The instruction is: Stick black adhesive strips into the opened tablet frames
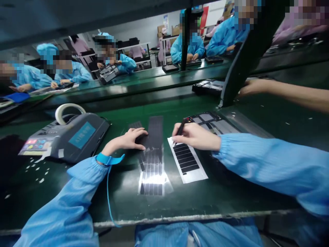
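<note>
left hand (125,142) spread on black strip (155,132), right hand (195,136) pinching black pen (180,128)

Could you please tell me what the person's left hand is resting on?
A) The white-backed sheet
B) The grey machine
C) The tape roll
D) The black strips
D: the left hand lies on the black strips, apart from the grey machine.

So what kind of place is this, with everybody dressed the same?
It looks like a factory, probably making electronics parts. Workers in matching blue smocks sit along a long dark green workbench, and a grey machine holding a white tape roll stands on it.
</note>
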`<state>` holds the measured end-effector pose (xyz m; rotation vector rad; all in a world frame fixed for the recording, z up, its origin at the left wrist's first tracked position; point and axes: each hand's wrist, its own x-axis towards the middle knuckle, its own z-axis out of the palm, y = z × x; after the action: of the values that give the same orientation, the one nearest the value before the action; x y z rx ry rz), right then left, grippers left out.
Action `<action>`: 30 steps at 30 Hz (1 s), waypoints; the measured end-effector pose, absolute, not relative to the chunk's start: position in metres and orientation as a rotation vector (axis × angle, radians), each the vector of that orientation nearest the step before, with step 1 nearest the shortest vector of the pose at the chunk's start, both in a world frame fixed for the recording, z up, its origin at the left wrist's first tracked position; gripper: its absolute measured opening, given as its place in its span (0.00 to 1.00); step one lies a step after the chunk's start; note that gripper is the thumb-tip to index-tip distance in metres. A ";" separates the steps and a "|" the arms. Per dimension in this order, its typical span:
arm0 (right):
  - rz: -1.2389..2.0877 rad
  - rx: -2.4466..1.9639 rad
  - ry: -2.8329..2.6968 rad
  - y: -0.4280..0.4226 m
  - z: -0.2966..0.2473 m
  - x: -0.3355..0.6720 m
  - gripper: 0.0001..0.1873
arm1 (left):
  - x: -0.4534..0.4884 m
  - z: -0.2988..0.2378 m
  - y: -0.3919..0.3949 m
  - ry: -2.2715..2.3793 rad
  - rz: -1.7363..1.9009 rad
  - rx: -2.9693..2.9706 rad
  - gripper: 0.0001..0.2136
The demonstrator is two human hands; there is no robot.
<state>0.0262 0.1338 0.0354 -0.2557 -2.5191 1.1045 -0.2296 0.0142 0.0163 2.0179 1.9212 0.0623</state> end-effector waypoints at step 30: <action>1.355 -0.193 -2.309 0.107 -0.011 -0.069 0.10 | -0.245 0.004 0.029 1.640 0.100 1.932 0.31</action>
<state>-0.0688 0.1065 -0.0112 -0.1928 -2.3092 1.3545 -0.2448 0.0292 0.0037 1.9319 1.6403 0.0998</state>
